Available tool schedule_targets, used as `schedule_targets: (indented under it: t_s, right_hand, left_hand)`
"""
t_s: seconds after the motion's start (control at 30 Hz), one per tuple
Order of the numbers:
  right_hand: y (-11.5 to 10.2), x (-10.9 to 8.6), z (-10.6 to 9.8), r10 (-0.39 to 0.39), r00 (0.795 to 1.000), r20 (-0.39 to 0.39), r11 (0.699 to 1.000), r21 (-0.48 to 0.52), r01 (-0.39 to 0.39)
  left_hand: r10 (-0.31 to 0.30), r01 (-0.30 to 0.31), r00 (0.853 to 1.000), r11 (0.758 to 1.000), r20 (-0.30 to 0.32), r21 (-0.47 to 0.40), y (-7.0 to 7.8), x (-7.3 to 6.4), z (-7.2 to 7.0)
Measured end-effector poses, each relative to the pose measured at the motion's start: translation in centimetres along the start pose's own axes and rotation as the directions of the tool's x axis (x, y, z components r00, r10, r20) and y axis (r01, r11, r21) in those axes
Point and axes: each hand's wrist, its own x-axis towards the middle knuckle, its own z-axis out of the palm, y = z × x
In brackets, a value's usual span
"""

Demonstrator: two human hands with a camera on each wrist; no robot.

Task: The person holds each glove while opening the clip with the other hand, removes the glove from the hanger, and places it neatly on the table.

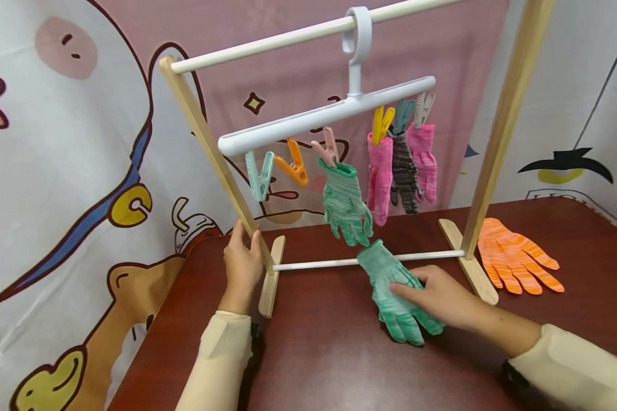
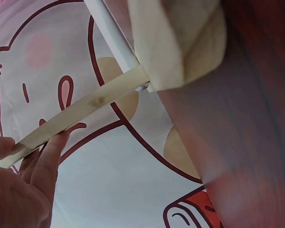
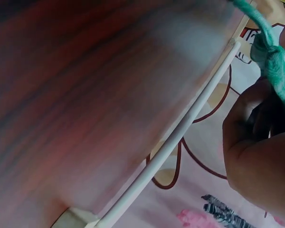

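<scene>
My right hand [image 1: 439, 297] pinches a green knit glove [image 1: 393, 299] in front of the rack's lower bar, its fingers pointing down toward me. In the right wrist view the same glove [image 3: 275, 66] hangs from the curled fingers. My left hand [image 1: 244, 262] grips the wooden left post [image 1: 211, 154] of the drying rack near its foot. A white hanger [image 1: 319, 117] hooks over the top bar. From its clips hang another green glove [image 1: 345, 200], a pink glove [image 1: 379, 177], a dark grey glove [image 1: 403, 171] and a second pink one [image 1: 424, 160].
A mint clip [image 1: 259, 177] and an orange clip [image 1: 293, 164] hang on the hanger holding nothing. An orange glove [image 1: 516, 257] lies flat beside the rack's right foot [image 1: 468, 262]. The dark red table [image 1: 339, 354] meets a cartoon-printed cloth [image 1: 82, 171] behind.
</scene>
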Motion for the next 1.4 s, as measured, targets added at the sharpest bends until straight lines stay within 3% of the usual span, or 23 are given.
schedule_targets:
  t_s: [0.33,0.57,0.7,0.9,1.13,1.4]
  right_hand:
    - [1.6,-0.7,-1.7,0.035,0.998,-0.055,0.993,-0.108,-0.041]
    - [2.7,-0.8,-2.7,0.012,0.993,-0.117,0.96,-0.275,-0.044]
    - [3.1,-0.8,-3.1,-0.003,0.991,-0.13,0.954,-0.297,-0.036]
    - [3.5,-0.9,-4.0,-0.033,0.996,-0.085,0.955,-0.297,0.006]
    - [3.8,-0.9,-5.1,0.038,0.999,0.0,0.958,-0.284,-0.037]
    - [3.7,-0.9,-6.5,0.102,0.992,0.075,0.916,-0.397,-0.065]
  left_hand:
    - [0.007,-0.007,1.0,1.0,0.0,0.006,0.0,-0.1,-0.1]
    - [0.009,-0.009,1.0,1.0,-0.001,-0.017,0.0,-0.2,-0.2]
    - [0.003,-0.003,1.0,1.0,0.006,-0.011,0.0,-0.3,-0.3]
    - [0.006,-0.006,1.0,1.0,0.006,-0.007,0.0,-0.3,-0.2]
    - [0.0,0.0,1.0,1.0,0.013,-0.016,0.2,-0.3,-0.1]
    - [-0.013,0.013,1.0,1.0,0.013,-0.012,0.2,-0.4,0.0]
